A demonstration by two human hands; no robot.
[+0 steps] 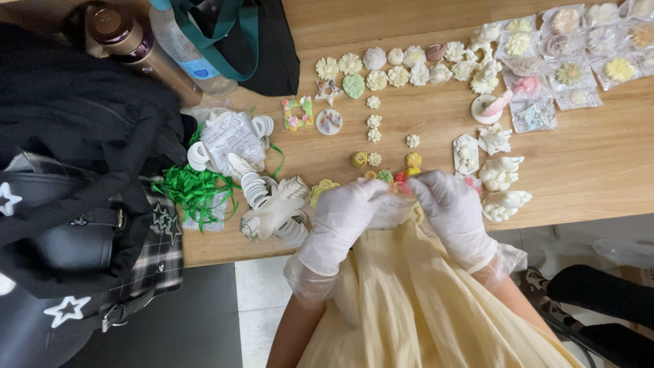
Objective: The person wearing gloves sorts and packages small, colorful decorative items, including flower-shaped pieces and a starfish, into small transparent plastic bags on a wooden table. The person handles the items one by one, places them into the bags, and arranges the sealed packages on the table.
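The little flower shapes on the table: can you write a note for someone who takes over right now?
Left hand and right hand: both gloved, together pinching a small clear bag at the table edge.
Loose flower shapes lie in rows on the table.
Done: bagged pieces sit at the far right.
Left: many loose shapes are unbagged.
Green ribbon and white ribbon coils lie beside the left hand.

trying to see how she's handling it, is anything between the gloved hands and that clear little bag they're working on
Nothing visible stands between them. The left gloved hand and right gloved hand both already touch the small clear plastic bag at the edge of the wooden table. The small coloured flower-shaped pieces lie just beyond the fingers, not in the way.
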